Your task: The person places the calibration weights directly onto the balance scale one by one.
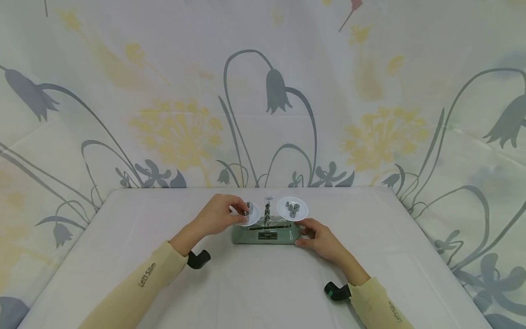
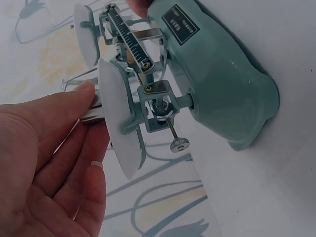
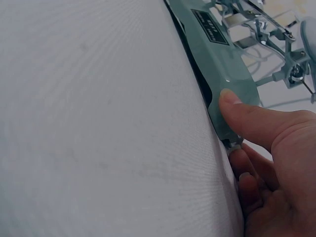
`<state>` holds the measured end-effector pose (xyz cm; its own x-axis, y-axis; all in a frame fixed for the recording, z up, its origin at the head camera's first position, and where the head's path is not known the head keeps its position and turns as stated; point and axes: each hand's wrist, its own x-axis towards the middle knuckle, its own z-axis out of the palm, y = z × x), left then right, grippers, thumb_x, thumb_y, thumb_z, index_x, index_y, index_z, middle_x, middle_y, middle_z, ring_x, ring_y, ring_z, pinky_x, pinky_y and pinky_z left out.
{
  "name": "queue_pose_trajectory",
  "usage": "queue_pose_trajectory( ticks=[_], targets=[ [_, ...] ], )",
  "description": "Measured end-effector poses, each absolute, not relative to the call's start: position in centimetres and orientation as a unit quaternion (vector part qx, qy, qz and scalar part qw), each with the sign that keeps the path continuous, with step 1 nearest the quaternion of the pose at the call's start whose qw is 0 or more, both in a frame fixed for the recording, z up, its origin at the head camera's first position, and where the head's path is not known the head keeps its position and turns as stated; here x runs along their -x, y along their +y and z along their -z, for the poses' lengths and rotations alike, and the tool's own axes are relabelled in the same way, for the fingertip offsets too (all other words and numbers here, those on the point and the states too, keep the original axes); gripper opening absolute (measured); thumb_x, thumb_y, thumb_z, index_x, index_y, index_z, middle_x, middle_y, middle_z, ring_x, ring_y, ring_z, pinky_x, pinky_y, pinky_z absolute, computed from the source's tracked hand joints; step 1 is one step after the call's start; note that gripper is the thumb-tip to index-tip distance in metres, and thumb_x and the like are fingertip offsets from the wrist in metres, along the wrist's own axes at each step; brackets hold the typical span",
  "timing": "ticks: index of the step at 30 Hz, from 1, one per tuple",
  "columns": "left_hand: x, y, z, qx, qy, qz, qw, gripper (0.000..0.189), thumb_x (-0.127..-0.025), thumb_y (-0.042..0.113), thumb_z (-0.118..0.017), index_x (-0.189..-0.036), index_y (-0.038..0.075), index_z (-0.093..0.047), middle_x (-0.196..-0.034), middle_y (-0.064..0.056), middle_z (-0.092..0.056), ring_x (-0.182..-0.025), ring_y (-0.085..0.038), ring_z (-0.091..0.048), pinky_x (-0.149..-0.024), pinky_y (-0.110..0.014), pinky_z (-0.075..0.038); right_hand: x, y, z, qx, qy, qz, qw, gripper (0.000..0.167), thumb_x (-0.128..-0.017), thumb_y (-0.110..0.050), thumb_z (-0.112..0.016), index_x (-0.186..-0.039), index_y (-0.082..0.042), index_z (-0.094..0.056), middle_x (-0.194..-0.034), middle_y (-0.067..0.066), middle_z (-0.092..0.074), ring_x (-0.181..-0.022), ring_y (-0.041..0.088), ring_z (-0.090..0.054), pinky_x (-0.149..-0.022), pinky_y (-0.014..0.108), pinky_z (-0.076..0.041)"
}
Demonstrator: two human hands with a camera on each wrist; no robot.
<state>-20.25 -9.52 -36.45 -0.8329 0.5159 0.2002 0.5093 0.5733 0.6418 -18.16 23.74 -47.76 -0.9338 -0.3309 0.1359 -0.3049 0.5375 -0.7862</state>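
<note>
A green two-pan balance scale point(image 1: 246, 236) stands on the table, with a dark label on its front. My left hand point(image 1: 222, 213) reaches over the left white pan point(image 1: 255, 214), thumb and fingers pinching a silver metal weight point(image 2: 93, 116) against the pan's upper face. Another small metal piece shows beside those fingers in the head view. Several metal weights point(image 1: 294, 209) sit together on the right white pan point(image 1: 303, 210). My right hand point(image 1: 322, 240) grips the right end of the base, thumb point(image 3: 231, 97) on the green housing and fingers curled low by the metal foot point(image 3: 233, 144).
A white cloth point(image 1: 263, 283) covers the table. Behind it hangs a flower-patterned curtain point(image 1: 185, 68). A black wrist device point(image 1: 199, 259) sits at the left cuff, another black device point(image 1: 337, 291) at the right one. The scale's central pointer point(image 1: 267, 212) rises between the pans.
</note>
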Motion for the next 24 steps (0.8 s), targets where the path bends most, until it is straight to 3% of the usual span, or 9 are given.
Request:
queue_pose_trajectory(
  ticks=[10,24],
  targets=[
    [20.69,-9.17,37.22,-0.29,0.892,-0.346,0.015,0.013,-0.082,0.011,-0.081,-0.093,0.013,-0.075,-0.085,0.007,-0.067,-0.078,-0.012,-0.059,-0.07,-0.03,-0.049,18.13,23.71,47.82,0.179,0.877,0.446,0.013,0.056,-0.082,-0.016,-0.082,-0.133,-0.01,-0.061,-0.123,0.004,-0.062,-0.1,0.02,-0.058,-0.081,0.032,-0.047],
    [20.37,-9.31,36.93,-0.305,0.886,-0.351,0.01,0.013,-0.082,0.012,-0.081,-0.094,0.012,-0.076,-0.087,0.005,-0.069,-0.085,-0.018,-0.063,-0.074,-0.032,-0.049,18.09,23.64,47.73,0.179,0.876,0.447,0.011,0.056,-0.082,-0.016,-0.082,-0.134,-0.01,-0.061,-0.124,0.005,-0.062,-0.1,0.021,-0.058,-0.08,0.032,-0.047]
  ],
)
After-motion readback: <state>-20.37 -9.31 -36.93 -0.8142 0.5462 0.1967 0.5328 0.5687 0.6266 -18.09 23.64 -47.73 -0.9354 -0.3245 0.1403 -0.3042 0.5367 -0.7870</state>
